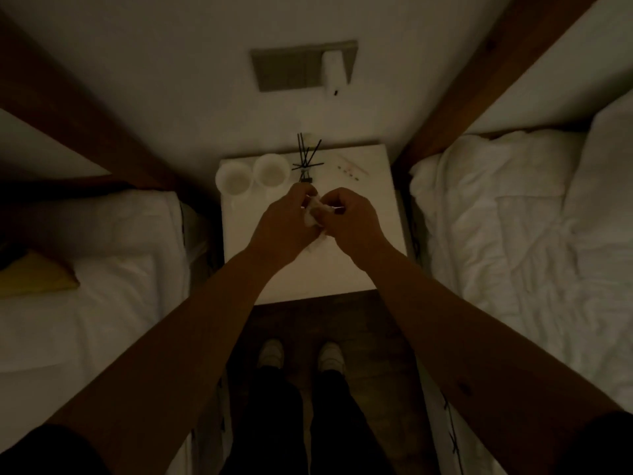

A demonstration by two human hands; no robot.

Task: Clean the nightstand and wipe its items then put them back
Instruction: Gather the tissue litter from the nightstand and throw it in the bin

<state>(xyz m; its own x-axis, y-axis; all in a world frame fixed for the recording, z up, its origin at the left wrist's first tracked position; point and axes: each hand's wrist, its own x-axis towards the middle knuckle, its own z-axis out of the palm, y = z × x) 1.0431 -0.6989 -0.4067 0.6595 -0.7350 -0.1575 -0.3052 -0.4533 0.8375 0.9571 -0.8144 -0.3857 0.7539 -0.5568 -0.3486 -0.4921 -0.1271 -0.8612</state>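
— What does the head camera give you?

— I see both hands over the middle of the white table [363, 255], close together. My left hand [287, 217] and right hand [349, 217] each have curled fingers pinching a crumpled white cloth [313, 212] held between them, just above the tabletop.

— And the items?

— Along the far edge: two white cups [251, 178] side by side at the left, a small bottle with dark sticks [306, 159] beside them, and a thin pale strip [352, 169] to the right. Beds [513, 234] flank the table on both sides. It's dim; finer detail I cannot tell.
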